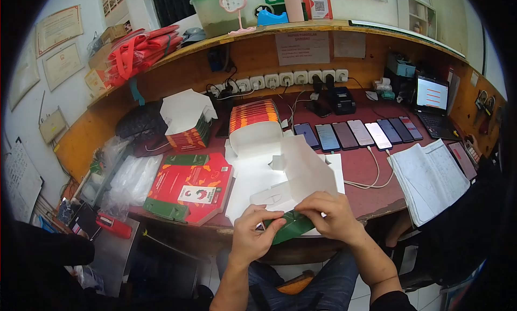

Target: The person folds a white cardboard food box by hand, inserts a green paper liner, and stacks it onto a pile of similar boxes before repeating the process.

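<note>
Between my two hands is the green end flap [291, 228] of a partly folded cardboard box, at the front edge of the table. My left hand [253, 233] pinches the flap's left side between thumb and fingers. My right hand [333, 218] grips its upper right side, fingers bent over the edge. Behind them the box's white inner side [308, 168] faces up, with one panel raised. To the left lies a stack of flat red box blanks [207, 177] with green end flaps. A row of folded red-orange boxes [255, 117] stands behind.
A box with a raised white lid [186, 109] stands at back left, near plastic bags [132, 176]. Several phones [344, 134] lie in a row at right, some with cables. Papers [431, 174] hang over the right table edge; a laptop [432, 98] stands behind. A dark-clothed person sits at right.
</note>
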`<state>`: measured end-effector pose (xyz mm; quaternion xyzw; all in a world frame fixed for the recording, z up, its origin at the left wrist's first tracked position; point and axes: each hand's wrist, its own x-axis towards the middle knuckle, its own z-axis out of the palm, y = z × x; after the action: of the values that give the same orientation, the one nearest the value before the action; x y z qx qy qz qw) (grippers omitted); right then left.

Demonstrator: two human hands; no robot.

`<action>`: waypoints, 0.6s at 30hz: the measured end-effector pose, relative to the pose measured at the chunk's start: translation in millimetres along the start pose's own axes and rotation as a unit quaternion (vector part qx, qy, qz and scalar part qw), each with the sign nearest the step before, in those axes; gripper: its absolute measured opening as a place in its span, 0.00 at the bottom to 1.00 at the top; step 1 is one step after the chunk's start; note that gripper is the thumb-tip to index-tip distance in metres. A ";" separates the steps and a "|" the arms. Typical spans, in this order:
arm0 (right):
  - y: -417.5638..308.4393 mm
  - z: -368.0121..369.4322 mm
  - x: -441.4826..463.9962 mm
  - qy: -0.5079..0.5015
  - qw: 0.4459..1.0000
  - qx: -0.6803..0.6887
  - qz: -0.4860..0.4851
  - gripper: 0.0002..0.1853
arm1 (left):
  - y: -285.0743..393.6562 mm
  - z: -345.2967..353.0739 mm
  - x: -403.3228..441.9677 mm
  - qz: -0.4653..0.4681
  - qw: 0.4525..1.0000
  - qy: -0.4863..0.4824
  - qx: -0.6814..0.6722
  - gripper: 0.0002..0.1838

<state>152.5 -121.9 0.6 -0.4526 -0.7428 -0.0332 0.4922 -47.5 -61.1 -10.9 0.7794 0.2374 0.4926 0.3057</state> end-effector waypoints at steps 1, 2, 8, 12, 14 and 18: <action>-0.3 -2.3 2.3 0.031 0.999 0.011 0.032 0.08 | -1.7 -2.1 1.1 -0.006 1.000 0.000 -0.003 0.08; -0.9 -3.1 3.4 0.062 0.996 0.023 0.066 0.08 | -2.2 -3.7 1.5 -0.014 1.000 -0.001 -0.007 0.09; 4.0 3.4 0.1 0.025 0.999 0.007 0.020 0.09 | -10.5 -3.6 2.5 0.013 1.000 -0.007 -0.013 0.09; -3.5 -2.5 1.7 -0.040 0.997 -0.063 -0.024 0.14 | -8.7 -3.8 5.5 0.017 1.000 0.001 -0.024 0.09; -19.6 -15.3 2.2 -0.083 0.993 -0.087 -0.003 0.17 | -8.3 -6.3 11.9 0.048 0.999 -0.001 -0.002 0.11; -83.4 -79.4 -7.2 -0.317 0.939 0.006 0.132 0.28 | 22.2 -19.7 24.8 0.180 0.976 -0.105 0.064 0.12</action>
<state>150.2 -214.9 68.8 -0.5308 -0.7940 0.1817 0.2341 -54.0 -55.3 26.7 0.8747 0.0910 0.4388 0.1843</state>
